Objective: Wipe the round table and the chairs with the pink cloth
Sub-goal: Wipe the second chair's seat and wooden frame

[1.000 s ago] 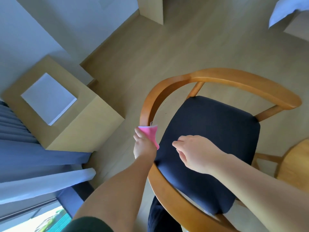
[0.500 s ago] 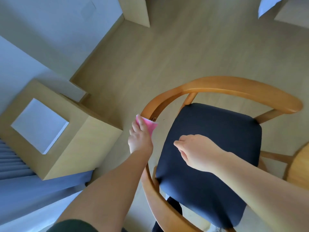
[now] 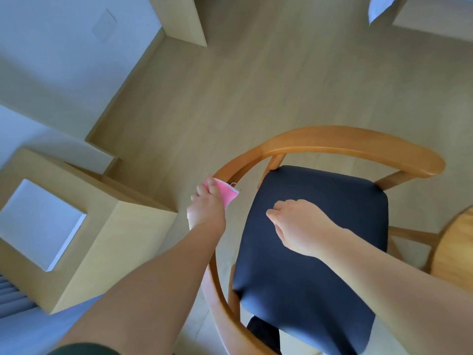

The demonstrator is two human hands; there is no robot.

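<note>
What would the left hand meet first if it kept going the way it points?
Probably more of the chair's armrest: the left hand holds the pink cloth against that rail, which curves onward ahead. Depth is uncertain.

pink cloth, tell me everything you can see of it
The pink cloth is small, soft and bunched, with a pale tag or loop at its far corner. The left hand holds it against the chair's curved wooden rail, on the rail's left side, and the fingers cover part of it. Only a folded wedge shows.
</note>
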